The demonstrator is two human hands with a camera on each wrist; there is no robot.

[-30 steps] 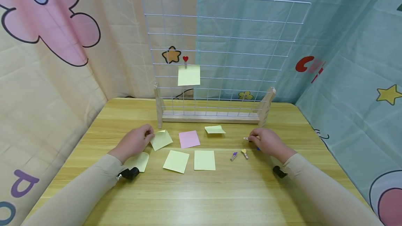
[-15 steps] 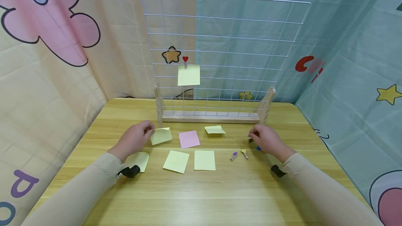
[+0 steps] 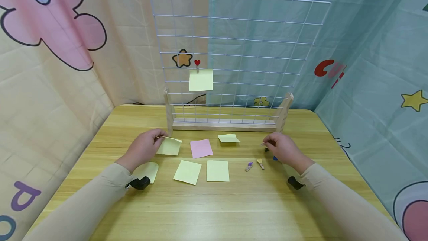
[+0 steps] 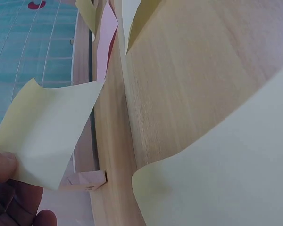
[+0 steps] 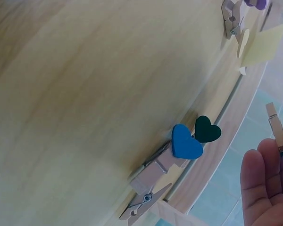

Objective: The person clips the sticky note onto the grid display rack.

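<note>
My left hand (image 3: 143, 147) pinches a pale yellow sticky note (image 4: 49, 132) by one edge, thumb on its face. The note tilts up above the table, in front of the grid stand's left foot. Between thumb and fingers, my right hand (image 3: 284, 149) holds a small wooden clothespin (image 5: 275, 123), whose lower end is hidden by the fingers. Below that hand lie clothespins with a blue heart (image 5: 186, 142) and a dark green heart (image 5: 207, 129). On the white wire grid (image 3: 240, 40), a red-heart clothespin (image 3: 197, 63) holds another yellow note (image 3: 201, 80).
A pink note (image 3: 201, 148) and several yellow notes lie mid-table, including one (image 3: 218, 171) at the front. Two clothespins, with a purple top (image 3: 249, 166) and a yellow heart (image 3: 260, 163), lie right of them. The grid's wooden base (image 3: 224, 126) spans the back.
My left hand has raised the sticky note's far edge and tilted it, drawing it slightly left. My right hand has lifted a little with the clothespin; the other things stay put.
</note>
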